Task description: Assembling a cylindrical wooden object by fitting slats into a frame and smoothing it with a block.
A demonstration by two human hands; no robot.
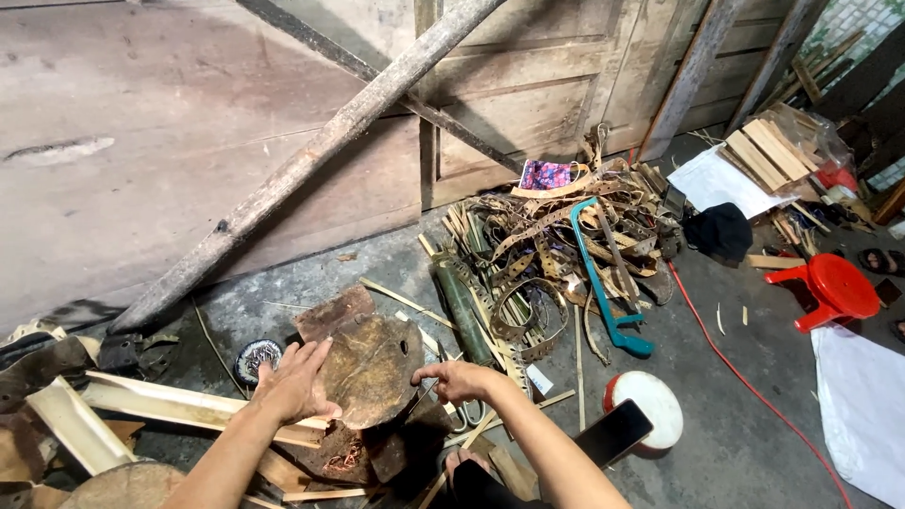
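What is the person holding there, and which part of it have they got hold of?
A brown, roughly oval sheet of bark-like material. The left hand lies flat on its left edge; the right hand pinches its right edge with the fingertips.

A weathered wooden wall (189, 141) is seen beyond the hands, with a panelled door (528, 104) set in it. A long pole (311, 160) is leaned diagonally across the boards. The grey concrete floor (735, 415) is spread below. A red plastic stool (834, 287) is placed far to the right, beside a white sheet (863, 405). Dim daylight is cast throughout.
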